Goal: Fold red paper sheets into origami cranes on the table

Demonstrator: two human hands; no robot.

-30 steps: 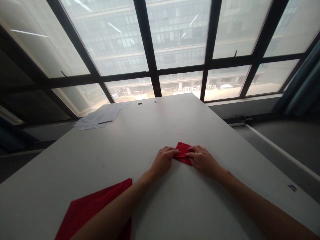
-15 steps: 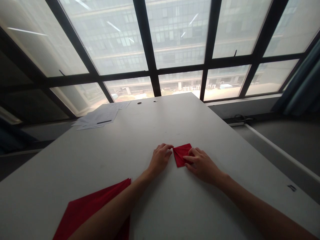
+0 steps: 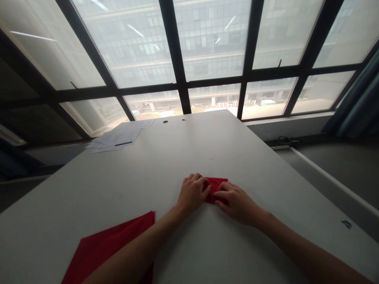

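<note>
A small folded red napkin (image 3: pixel 217 182) lies on the white table (image 3: pixel 177 154), partly covered by both hands. My left hand (image 3: pixel 194 193) is closed at its left edge, with the thumb and curled fingers on the fabric. Over the right and near part, my right hand (image 3: pixel 235 202) presses with bent fingers, the thumb and forefinger close together on the folds. What lies under the fingertips is hidden. A larger red cloth (image 3: pixel 109 232), folded in layers, rests at the lower left, partly beneath my left forearm.
Loose white papers (image 3: pixel 118 136) with a dark pen-like strip (image 3: pixel 123 143) lie at the far left of the table. A small dark mark or tag (image 3: pixel 346 224) sits near the right edge. Beyond the table stand large windows (image 3: pixel 213 39) and a blue curtain (image 3: pixel 352 106).
My left hand has moved right onto the napkin's left edge and closed there. The napkin has shifted slightly nearer and turned, and my right hand has moved slightly nearer with it.
</note>
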